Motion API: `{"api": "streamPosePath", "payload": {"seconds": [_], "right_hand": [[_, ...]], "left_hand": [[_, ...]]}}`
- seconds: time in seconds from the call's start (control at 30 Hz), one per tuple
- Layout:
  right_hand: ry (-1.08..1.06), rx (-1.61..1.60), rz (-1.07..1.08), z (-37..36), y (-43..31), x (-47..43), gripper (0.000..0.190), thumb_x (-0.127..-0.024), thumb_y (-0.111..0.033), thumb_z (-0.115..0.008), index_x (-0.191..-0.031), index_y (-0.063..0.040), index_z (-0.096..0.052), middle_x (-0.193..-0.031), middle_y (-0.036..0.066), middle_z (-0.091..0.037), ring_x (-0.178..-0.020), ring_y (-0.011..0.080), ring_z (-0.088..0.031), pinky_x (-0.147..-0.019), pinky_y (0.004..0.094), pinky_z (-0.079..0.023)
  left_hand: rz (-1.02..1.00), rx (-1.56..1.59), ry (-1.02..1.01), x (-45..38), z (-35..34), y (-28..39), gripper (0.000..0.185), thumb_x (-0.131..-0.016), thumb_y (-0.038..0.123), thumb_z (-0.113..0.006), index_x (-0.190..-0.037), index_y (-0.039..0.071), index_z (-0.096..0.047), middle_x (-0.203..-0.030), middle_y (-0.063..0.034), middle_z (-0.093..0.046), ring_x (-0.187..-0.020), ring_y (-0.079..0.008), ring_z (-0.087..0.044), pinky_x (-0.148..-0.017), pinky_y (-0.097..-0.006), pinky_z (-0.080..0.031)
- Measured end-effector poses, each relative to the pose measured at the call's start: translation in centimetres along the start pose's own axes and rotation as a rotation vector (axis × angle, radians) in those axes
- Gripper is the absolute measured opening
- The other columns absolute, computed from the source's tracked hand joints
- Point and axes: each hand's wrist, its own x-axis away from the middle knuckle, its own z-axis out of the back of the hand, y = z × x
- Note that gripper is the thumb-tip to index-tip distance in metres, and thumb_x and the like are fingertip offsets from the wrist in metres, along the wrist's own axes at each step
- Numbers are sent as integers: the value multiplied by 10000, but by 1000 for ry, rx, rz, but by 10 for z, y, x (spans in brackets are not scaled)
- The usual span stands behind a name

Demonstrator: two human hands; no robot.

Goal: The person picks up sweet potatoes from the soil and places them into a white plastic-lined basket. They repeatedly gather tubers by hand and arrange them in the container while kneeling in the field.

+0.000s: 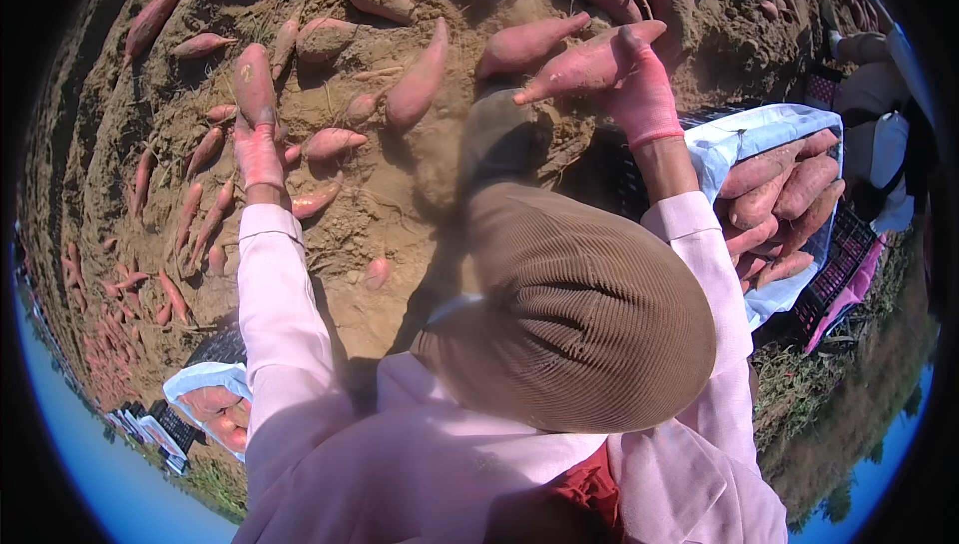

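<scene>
My left hand [258,153], in a pink work glove, holds a plump sweet potato [255,79] that points away from me. On the right, my other gloved hand [646,106] grips a larger tapered sweet potato [584,64], its thumb lying over the upper end. Just beyond that one, another sweet potato [528,43] rests on the soil. Close to my right forearm stands a black plastic crate with a pale liner [719,136], heaped with sweet potatoes [805,184]. A long curved sweet potato [419,83] lies on the dirt between my hands.
Loose, uneven soil [374,203] carries many scattered sweet potatoes. My bent leg [502,132] is between my arms. A second lined crate [206,379] of sweet potatoes stands at lower left. Another person [873,94] is at the far right, beyond the near crate.
</scene>
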Motion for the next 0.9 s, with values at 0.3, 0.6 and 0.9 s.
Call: {"api": "streamPosePath", "payload": {"seconds": [0.3,0.6,0.9], "right_hand": [[-44,-131,-4,0,28,-4,558,-917,-259,-689,-1355,-7,-451,-1313,145,-530,-1231,307,-514,-1051,504,-447],[45,-2,-23,-6,32,8,488,-929,-260,-675,-1299,7,-503,-1341,179,-528,-1250,337,-507,-1085,550,-394],[49,18,62,-16,0,26,533,-924,-293,-679,-1317,14,-494,-1330,177,-546,-1241,310,-528,-1099,480,-402]], "left_hand": [[78,-107,335,128,74,-28,390,-930,57,-623,-1301,-37,-554,-1225,-99,-615,-1059,-144,-583,-867,-235,-492],[379,262,301,181,38,-83,554,-888,83,-698,-1376,-2,-449,-1193,-84,-584,-1027,-192,-583,-847,-434,-547],[553,172,552,131,1,-87,694,-840,282,-778,-1345,-44,-433,-1276,-192,-559,-1154,-297,-558,-879,-401,-510]]}}
